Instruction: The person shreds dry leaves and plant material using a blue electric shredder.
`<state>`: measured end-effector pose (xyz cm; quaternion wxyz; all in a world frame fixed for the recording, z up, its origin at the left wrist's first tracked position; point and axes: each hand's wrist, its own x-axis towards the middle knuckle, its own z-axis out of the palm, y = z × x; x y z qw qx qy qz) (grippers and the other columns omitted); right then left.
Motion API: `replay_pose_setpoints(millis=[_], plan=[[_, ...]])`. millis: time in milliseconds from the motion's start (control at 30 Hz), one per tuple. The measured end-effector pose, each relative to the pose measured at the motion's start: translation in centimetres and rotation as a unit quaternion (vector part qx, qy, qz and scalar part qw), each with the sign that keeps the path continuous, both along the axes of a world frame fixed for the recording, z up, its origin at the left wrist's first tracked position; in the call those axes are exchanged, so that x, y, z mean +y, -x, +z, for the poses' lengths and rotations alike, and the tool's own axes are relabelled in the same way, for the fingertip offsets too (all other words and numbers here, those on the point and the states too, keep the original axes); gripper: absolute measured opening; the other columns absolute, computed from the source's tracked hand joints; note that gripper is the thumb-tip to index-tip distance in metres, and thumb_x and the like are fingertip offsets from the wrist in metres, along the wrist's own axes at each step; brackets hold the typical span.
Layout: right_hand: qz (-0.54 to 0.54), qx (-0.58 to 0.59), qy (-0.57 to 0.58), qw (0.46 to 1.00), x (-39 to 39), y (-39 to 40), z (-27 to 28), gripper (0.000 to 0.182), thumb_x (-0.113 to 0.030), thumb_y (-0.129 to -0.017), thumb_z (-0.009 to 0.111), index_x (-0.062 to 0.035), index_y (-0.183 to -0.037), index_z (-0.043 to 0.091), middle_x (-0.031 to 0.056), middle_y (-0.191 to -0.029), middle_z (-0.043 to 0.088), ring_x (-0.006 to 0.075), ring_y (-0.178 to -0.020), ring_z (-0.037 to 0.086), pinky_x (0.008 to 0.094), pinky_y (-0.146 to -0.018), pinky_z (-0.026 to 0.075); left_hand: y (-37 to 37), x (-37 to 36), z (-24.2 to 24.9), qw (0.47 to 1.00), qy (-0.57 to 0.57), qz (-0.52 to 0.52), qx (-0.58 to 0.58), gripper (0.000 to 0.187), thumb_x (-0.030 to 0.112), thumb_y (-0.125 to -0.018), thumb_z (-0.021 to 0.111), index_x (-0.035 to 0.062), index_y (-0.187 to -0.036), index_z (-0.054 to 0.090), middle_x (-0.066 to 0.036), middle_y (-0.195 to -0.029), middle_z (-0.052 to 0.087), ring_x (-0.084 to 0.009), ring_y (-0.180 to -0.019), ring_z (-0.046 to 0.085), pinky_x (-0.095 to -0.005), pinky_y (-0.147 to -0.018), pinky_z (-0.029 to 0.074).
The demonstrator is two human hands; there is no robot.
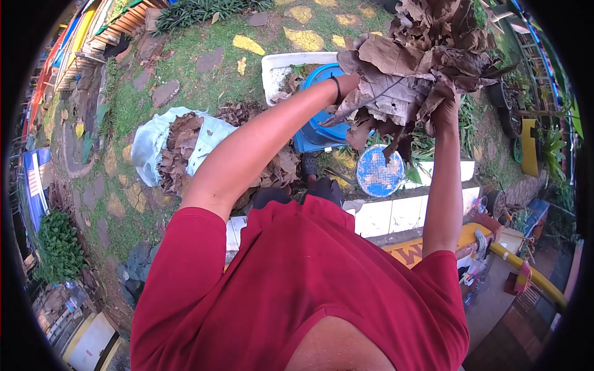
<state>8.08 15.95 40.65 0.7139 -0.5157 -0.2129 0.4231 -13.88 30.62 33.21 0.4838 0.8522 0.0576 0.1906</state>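
Observation:
A large bundle of dry brown leaves (396, 93) is held up between my two hands, at the upper right of the head view. My left hand (351, 85), with a dark band at the wrist, presses into the bundle from the left; leaves hide most of its fingers. On the other side, my right hand (444, 114) is closed around the leaves' lower right edge. Below and left of the bundle stands a blue plastic container (309, 137), partly hidden by my left forearm. A white rectangular tub (267, 79) sits behind it, with some plant matter inside.
A light-blue sack (146, 154) of dry leaves lies on the grass at left, with more loose leaves (281, 168) near my feet. A round blue-and-white patterned disc (380, 171) rests by the white tiled ledge (405, 212). Yellow stepping stones (303, 39) dot the grass.

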Motion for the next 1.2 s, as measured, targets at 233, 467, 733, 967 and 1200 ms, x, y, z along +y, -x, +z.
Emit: replay_pose_setpoints(millis=[233, 467, 733, 967, 1200], plan=[[-0.006, -0.060, 0.023, 0.998, 0.5, 3.4, 2.4, 0.041, -0.017, -0.082, 0.063, -0.0035, -0.120, 0.057, 0.0074, -0.099, 0.063, 0.0208, -0.086, 0.066, 0.0350, -0.075, 0.057, 2.9, 0.7, 0.3, 1.000, 0.001, -0.012, -0.013, 0.064, 0.038, -0.093, 0.051, 0.0051, -0.145, 0.035, -0.016, -0.142, 0.035, -0.0313, -0.133, 0.035, -0.0400, -0.111, 0.028], [-0.059, -0.066, 0.007, 0.996, -0.1, 6.8, 4.0, 0.039, -0.017, -0.082, 0.071, -0.0053, -0.116, 0.056, 0.0053, -0.102, 0.060, 0.0158, -0.089, 0.060, 0.0315, -0.077, 0.051, 3.7, 0.5, 0.5, 0.999, 0.002, -0.026, -0.020, 0.064, 0.037, -0.092, 0.053, 0.0051, -0.145, 0.036, -0.016, -0.140, 0.036, -0.0316, -0.131, 0.037, -0.0397, -0.110, 0.029], [-0.051, -0.045, -0.002, 0.998, -0.6, 7.1, 4.1, 0.031, -0.019, -0.084, 0.071, -0.0067, -0.109, 0.058, 0.0025, -0.092, 0.060, 0.0125, -0.079, 0.059, 0.0282, -0.071, 0.048, 3.1, -0.2, 1.3, 0.999, 0.007, -0.035, -0.019, 0.064, 0.036, -0.090, 0.055, 0.0051, -0.144, 0.037, -0.016, -0.138, 0.037, -0.0320, -0.129, 0.038, -0.0394, -0.108, 0.030], [-0.002, -0.012, 0.012, 1.000, -0.4, 5.4, 1.0, 0.038, -0.019, -0.083, 0.072, -0.0075, -0.116, 0.057, 0.0032, -0.098, 0.059, 0.0147, -0.085, 0.059, 0.0302, -0.076, 0.049, 3.9, -1.4, -0.1, 1.000, 0.009, -0.021, -0.008, 0.064, 0.035, -0.089, 0.057, 0.0051, -0.143, 0.038, -0.017, -0.136, 0.038, -0.0324, -0.127, 0.039, -0.0391, -0.107, 0.032], [-0.022, -0.017, -0.002, 1.000, 0.3, 7.1, 1.5, 0.042, -0.021, -0.082, 0.072, -0.0067, -0.118, 0.054, 0.0046, -0.101, 0.059, 0.0148, -0.089, 0.059, 0.0316, -0.078, 0.049, 4.3, -1.4, -0.3, 1.000, 0.007, -0.019, 0.003, 0.064, 0.033, -0.088, 0.059, 0.0051, -0.142, 0.039, -0.017, -0.133, 0.039, -0.0327, -0.125, 0.040, -0.0388, -0.106, 0.033]])
